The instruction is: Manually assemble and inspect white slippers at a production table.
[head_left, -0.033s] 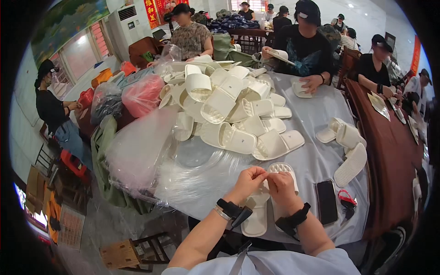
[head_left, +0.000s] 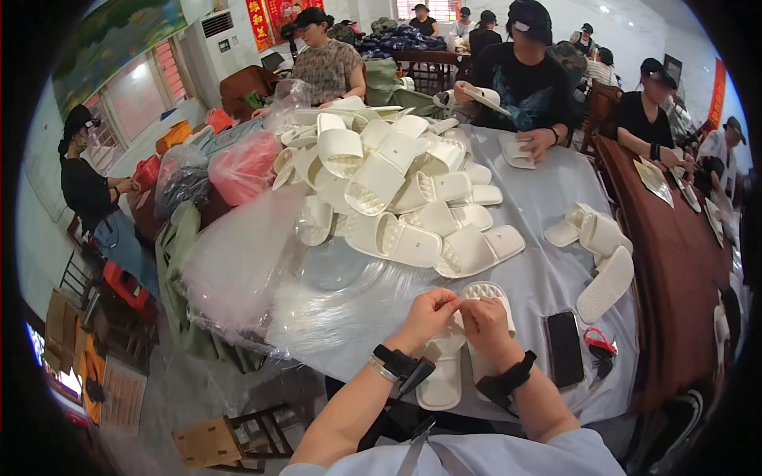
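Two cream slippers lie side by side at the table's near edge: the left slipper (head_left: pixel 440 384) and the right slipper (head_left: pixel 490 294), both partly covered by my hands. Just above them, my left hand (head_left: pixel 431 319) pinches thumb and fingers together. My right hand (head_left: pixel 486 325) is closed too, its fingertips meeting those of the left. Whatever sits between the fingertips is too small or hidden to make out. Beyond my hands rises a large heap of cream slippers (head_left: pixel 386 176).
A black phone (head_left: pixel 564 350) and a red-corded item (head_left: pixel 601 343) lie right of my hands. Several loose slippers (head_left: pixel 602 236) rest farther right. Clear plastic wrap (head_left: pixel 238 270) covers the left side. Across the table, a person (head_left: pixel 520 75) handles slippers. A wooden stool (head_left: pixel 208 444) stands lower left.
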A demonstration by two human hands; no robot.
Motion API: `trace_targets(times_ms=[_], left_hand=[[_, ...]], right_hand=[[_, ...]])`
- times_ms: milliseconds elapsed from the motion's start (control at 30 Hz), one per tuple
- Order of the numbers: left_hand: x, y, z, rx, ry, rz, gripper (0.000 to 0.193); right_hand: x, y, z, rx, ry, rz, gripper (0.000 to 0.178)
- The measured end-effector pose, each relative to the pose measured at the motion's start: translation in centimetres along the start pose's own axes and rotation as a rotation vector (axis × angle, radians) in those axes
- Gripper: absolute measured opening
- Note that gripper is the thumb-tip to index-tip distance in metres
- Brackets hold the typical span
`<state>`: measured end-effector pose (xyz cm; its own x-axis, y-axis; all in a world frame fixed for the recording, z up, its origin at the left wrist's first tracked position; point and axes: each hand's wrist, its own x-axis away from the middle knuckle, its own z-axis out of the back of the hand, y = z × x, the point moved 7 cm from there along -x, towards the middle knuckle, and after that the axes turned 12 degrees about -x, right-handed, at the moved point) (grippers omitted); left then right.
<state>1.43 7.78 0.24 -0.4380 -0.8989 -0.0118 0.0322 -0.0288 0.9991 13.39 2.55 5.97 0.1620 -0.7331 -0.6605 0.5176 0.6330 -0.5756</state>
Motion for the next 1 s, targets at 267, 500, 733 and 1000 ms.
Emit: trace_targets(times_ms=[267, 500, 733, 1000], left_hand=[[0.0, 0.4, 0.4, 0.03, 0.118, -0.035, 0.011], [0.8, -0.1, 0.6, -0.014, 0.134, 0.014, 0.012], [0.4, -0.3, 0.2, -0.033, 0.144, -0.089, 0.008], [0.6, 0.5, 0.1, -0.107, 0.132, -0.112, 0.013]], right_hand=[[-0.3, -0.1, 0.1, 0.05, 0.011, -0.009, 0.002], [-0.1, -0.7, 0.1, 0.028, -0.025, -0.022, 0.004], [-1.2, -2.1, 1.2, -0.009, 0.052, 0.026, 0.017], [-0.6, -1.0, 0.5, 0.01, -0.021, 0.077, 0.016]])
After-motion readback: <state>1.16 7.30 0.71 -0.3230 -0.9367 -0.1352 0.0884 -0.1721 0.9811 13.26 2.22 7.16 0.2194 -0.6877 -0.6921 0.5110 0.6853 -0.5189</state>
